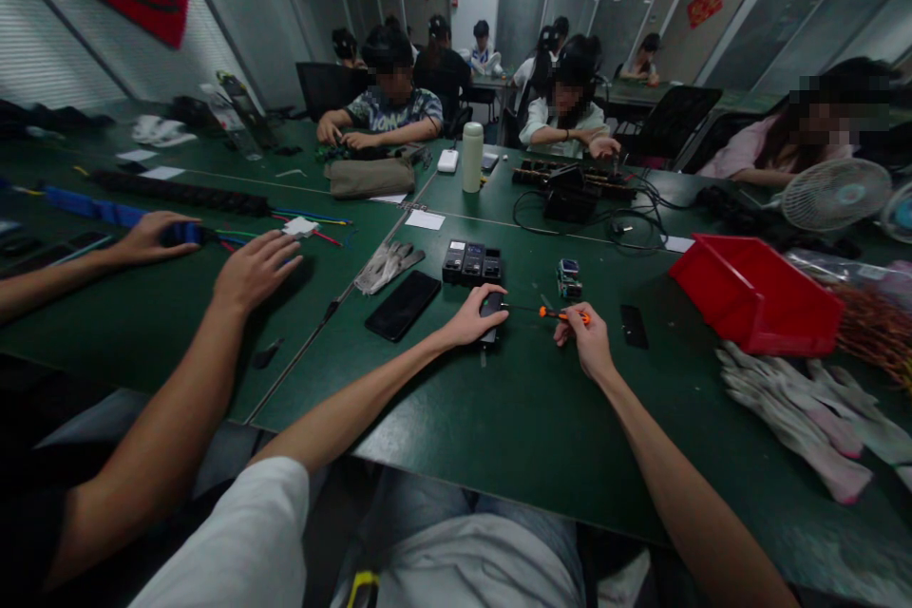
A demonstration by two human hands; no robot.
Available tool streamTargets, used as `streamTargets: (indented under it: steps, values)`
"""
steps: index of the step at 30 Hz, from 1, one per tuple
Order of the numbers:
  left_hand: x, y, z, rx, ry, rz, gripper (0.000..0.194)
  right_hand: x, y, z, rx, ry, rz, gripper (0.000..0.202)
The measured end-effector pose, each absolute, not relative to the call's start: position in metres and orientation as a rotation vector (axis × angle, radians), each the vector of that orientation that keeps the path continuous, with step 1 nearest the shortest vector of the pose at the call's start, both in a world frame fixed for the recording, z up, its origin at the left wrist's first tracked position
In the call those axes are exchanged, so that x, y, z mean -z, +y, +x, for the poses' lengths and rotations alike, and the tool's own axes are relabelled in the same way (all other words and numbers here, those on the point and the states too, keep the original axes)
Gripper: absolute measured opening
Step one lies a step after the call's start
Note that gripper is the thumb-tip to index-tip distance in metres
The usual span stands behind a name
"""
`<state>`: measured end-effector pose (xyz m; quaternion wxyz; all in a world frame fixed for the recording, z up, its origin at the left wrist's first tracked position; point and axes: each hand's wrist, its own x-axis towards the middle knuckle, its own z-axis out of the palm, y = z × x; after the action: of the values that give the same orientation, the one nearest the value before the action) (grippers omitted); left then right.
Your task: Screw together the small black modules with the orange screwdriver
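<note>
My left hand (pixel 476 315) grips a small black box-shaped device (pixel 491 306) on the green table, thumb and fingers around its sides. In my right hand (pixel 587 338) is an orange-handled screwdriver (pixel 552 313), its thin shaft pointing left toward the device. Whether the tip touches the device is too small to tell. Just behind my left hand stands a black unit with several bays (pixel 471 263). A small stack of circuit boards (pixel 568 278) sits beyond my right hand, and a flat black plate (pixel 634 326) lies to its right. A black smartphone (pixel 403 305) rests left of my left hand.
Work gloves (pixel 389 266) lie by the phone, with more gloves (pixel 798 418) at right below a red bin (pixel 755 294). A co-worker's hands (pixel 256 271) rest on wiring at left. A pale green bottle (pixel 471 158) and black cables (pixel 570 195) are farther back.
</note>
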<state>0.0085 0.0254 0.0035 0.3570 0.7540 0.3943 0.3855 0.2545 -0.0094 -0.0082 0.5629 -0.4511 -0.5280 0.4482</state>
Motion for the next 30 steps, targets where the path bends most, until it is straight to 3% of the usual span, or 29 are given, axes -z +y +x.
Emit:
streamTargets:
  steps: [30]
  values:
    - [-0.018, 0.021, 0.009, -1.013, 1.064, 1.797, 0.029, -0.002, -0.016, 0.248, -1.040, -1.352, -1.033, 0.021]
